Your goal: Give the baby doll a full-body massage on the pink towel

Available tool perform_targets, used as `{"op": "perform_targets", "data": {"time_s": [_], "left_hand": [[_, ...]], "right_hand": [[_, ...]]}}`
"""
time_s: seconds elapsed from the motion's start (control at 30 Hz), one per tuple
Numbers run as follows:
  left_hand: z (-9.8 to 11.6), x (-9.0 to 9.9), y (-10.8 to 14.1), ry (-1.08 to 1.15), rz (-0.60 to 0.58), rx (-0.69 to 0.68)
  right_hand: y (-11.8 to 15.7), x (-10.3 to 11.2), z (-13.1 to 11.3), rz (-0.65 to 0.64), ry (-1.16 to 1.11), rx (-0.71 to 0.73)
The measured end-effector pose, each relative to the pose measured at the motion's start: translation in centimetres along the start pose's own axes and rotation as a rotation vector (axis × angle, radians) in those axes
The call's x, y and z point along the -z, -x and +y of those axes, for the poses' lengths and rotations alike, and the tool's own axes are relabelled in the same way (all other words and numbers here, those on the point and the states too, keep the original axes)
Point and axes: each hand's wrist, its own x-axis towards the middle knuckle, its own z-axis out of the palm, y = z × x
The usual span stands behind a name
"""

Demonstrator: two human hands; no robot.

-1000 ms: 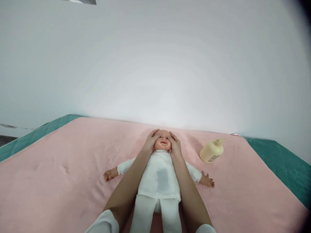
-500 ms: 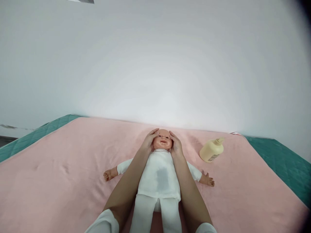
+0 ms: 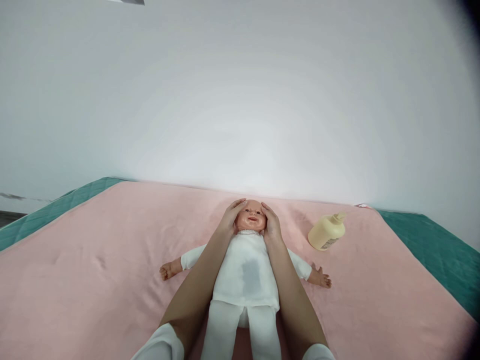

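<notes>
A baby doll (image 3: pixel 245 270) in a white top and white trousers lies on its back, its arms spread to the sides. The top has a grey-blue patch on the front. My left hand (image 3: pixel 230 217) rests against the left side of the doll's head, fingers stretched up along the temple. Against the right side lies my right hand (image 3: pixel 272 221), its fingers also extended near the brow. Both palms touch the head, and parts of its sides are hidden under them. My forearms run along either side of the doll's body, over its upper arms.
A pale yellow pump bottle (image 3: pixel 326 232) stands to the right of the doll's head. Pink cloth (image 3: pixel 93 260) covers the bed, with a green quilted cover (image 3: pixel 431 245) showing at both sides. A plain white wall (image 3: pixel 240 100) rises behind the far edge.
</notes>
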Motion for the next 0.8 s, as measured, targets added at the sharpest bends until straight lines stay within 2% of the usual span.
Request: {"op": "perform_targets", "data": {"time_s": [0.17, 0.4, 0.8], "left_hand": [[-0.18, -0.17, 0.30, -0.084, -0.013, -0.056], [-0.76, 0.41, -0.26, -0.260, 0.046, -0.088], [-0.57, 0.08, 0.08, -0.183, 0.024, -0.094]], "right_hand": [[0.22, -0.20, 0.05, 0.003, 0.100, 0.072], [0.46, -0.11, -0.20, 0.005, 0.141, 0.052], [-0.17, 0.03, 0.19, 0.028, 0.126, 0.053]]}}
